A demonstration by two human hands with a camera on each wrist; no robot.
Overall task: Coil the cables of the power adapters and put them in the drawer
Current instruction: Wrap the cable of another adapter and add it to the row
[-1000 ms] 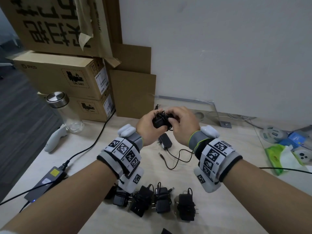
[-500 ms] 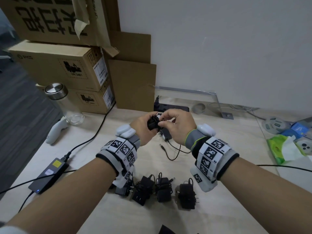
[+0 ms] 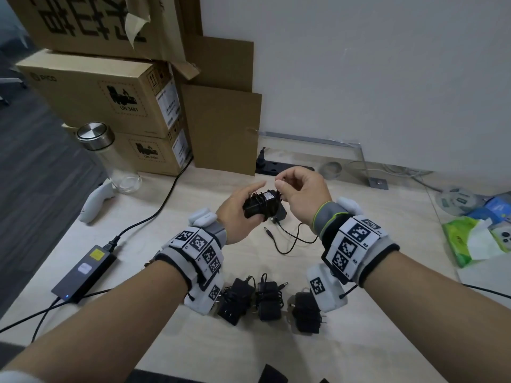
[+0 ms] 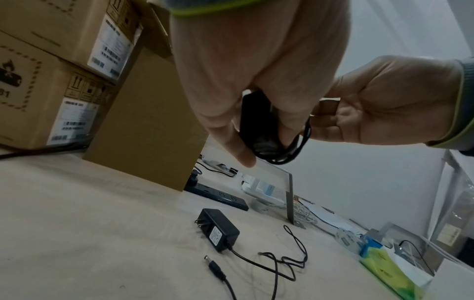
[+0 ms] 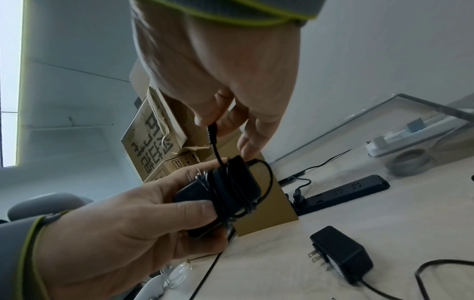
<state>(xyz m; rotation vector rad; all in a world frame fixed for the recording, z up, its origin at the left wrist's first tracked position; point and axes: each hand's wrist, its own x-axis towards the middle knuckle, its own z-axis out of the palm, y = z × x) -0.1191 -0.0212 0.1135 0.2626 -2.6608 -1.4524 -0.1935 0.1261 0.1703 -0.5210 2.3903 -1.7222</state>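
My left hand (image 3: 244,207) grips a black power adapter (image 3: 262,207) with its cable wound several times round the body. Above it my right hand (image 3: 279,182) pinches the free end of that cable; the right wrist view shows the barrel plug (image 5: 212,134) between its thumb and fingers, the cable running down to the adapter (image 5: 225,192). A second adapter (image 4: 220,231) lies on the table below, its loose cable (image 3: 290,241) trailing right. Three coiled adapters (image 3: 268,299) sit in a row near my wrists. No drawer is in view.
Stacked cardboard boxes (image 3: 110,98) fill the back left, with a glass bottle (image 3: 110,158) and a white controller (image 3: 94,203) in front. A grey power brick (image 3: 83,272) and its cords lie at the left. A black power strip (image 3: 276,167) is by the wall; a tissue pack (image 3: 475,239) is right.
My right hand has lifted off the adapter and drawn the cable's plug end upward. The left hand has tipped the adapter so that its side shows.
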